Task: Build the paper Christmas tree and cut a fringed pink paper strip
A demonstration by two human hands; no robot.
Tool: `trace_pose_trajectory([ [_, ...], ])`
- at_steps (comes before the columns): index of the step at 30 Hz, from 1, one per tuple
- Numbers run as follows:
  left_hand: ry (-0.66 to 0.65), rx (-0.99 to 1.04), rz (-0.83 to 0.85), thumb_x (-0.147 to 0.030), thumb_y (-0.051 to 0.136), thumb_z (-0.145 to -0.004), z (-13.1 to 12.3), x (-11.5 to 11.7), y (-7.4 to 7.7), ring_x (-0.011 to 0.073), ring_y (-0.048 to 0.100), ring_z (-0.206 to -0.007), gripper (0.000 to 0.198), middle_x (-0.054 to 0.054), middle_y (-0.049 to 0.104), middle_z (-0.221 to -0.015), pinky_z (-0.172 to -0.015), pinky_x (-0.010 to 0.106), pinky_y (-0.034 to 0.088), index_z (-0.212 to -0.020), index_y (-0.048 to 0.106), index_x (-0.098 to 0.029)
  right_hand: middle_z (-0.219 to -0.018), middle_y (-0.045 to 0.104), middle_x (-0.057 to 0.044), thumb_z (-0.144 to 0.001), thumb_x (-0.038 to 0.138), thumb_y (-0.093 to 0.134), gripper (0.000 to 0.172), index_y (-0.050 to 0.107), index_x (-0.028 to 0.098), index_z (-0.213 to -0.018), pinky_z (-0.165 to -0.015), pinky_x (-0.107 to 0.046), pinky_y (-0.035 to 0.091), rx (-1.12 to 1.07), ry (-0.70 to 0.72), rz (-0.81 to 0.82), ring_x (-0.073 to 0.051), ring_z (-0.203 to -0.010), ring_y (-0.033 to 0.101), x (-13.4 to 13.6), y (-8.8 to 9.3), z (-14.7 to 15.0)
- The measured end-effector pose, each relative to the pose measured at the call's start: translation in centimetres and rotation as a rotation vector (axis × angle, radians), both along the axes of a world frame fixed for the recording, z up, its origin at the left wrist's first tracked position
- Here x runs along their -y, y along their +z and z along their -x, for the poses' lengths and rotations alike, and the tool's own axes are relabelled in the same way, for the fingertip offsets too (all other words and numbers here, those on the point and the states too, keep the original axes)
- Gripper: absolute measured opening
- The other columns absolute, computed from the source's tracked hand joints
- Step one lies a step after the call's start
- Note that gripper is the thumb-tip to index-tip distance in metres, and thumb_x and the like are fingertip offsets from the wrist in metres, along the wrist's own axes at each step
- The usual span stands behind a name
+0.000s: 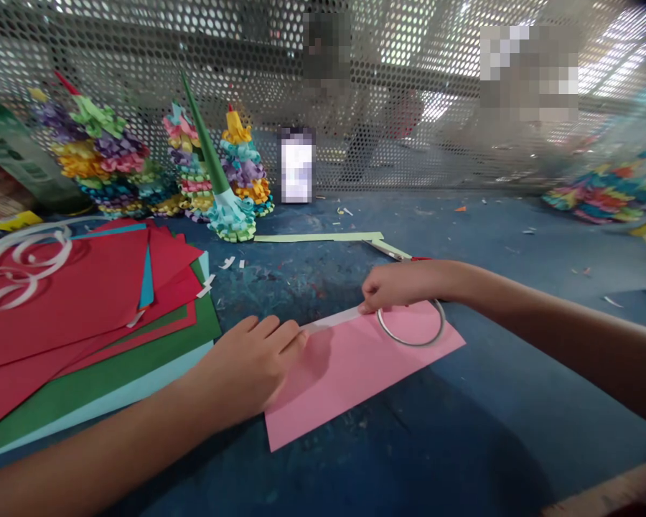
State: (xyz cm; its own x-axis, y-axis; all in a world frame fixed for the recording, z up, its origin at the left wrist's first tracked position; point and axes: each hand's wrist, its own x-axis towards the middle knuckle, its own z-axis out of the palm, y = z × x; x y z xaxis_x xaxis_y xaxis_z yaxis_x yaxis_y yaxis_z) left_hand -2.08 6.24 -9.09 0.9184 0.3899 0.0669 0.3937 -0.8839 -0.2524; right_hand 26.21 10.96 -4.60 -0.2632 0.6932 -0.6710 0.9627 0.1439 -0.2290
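Paper [355, 380], pink and slanting, lies on the blue table [452, 445], right of the red sheets [75, 294]. The right hand [390, 286] pinches its far edge between closed fingers — a silver bangle [412, 345] circles that wrist. The left hand [263, 359], fingers curled, covers its left end; whether it grips, I cannot tell.

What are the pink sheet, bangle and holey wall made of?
Pink sheet: probably paper or thin card, matte, with crisp, straight edges. Bangle: seemingly metal, silvery, with a pale sheen. Holey wall: perhaps perforated metal, dull grey; plastic isn't ruled out.
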Motion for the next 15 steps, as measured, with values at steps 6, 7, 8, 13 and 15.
trace_pose_trajectory([
  [6,-0.047,0.147,0.273,-0.037,0.034,-0.102,-4.0,-1.0,-0.6,0.0281,0.053,-0.124,0.049,0.015,0.055,-0.14,-0.098,0.042,0.043,-0.143,0.042,-0.01,-0.056,0.047,0.001,-0.078,0.041,0.061,0.029,0.054,0.019,-0.06,-0.047,-0.027,0.028,-0.01,0.008,-0.017,-0.012,-0.05,0.042,-0.3,0.0,0.6],
  [7,-0.06,0.142,0.359,-0.045,0.03,-0.102,-4.6,-1.0,-0.9,0.0284,0.043,-0.136,0.059,0.016,0.044,-0.15,-0.107,0.042,0.037,-0.148,0.034,-0.009,-0.057,0.047,0.001,-0.078,0.042,0.061,0.029,0.055,0.019,-0.062,-0.047,-0.027,0.03,-0.019,-0.007,-0.012,-0.013,-0.051,0.043,-0.2,-0.1,0.4],
  [8,-0.061,0.132,0.428,-0.051,0.026,-0.101,-5.0,-1.0,-1.1,0.0286,0.033,-0.143,0.066,0.016,0.034,-0.156,-0.113,0.043,0.03,-0.151,0.027,-0.008,-0.058,0.048,0.001,-0.078,0.044,0.061,0.029,0.055,0.019,-0.064,-0.047,-0.027,0.032,-0.036,-0.026,-0.001,-0.013,-0.052,0.044,-0.2,-0.3,0.2],
  [13,-0.031,0.068,0.568,-0.06,0.019,-0.099,-5.5,-0.9,-1.9,0.0266,0.013,-0.15,0.074,0.012,0.011,-0.163,-0.121,0.045,0.012,-0.155,0.017,-0.013,-0.061,0.042,0.004,-0.082,0.053,0.058,0.035,0.052,0.021,-0.069,-0.049,-0.023,0.037,-0.178,-0.09,0.063,-0.011,-0.055,0.042,0.0,-1.5,-1.7],
  [15,-0.026,0.068,0.574,-0.061,0.019,-0.099,-5.4,-1.0,-1.9,0.0256,0.012,-0.15,0.074,0.011,0.011,-0.163,-0.121,0.044,0.012,-0.156,0.016,-0.014,-0.059,0.04,0.004,-0.082,0.055,0.059,0.038,0.053,0.02,-0.069,-0.047,-0.023,0.034,-0.214,-0.092,0.077,-0.011,-0.054,0.04,-0.1,-1.8,-2.3],
])
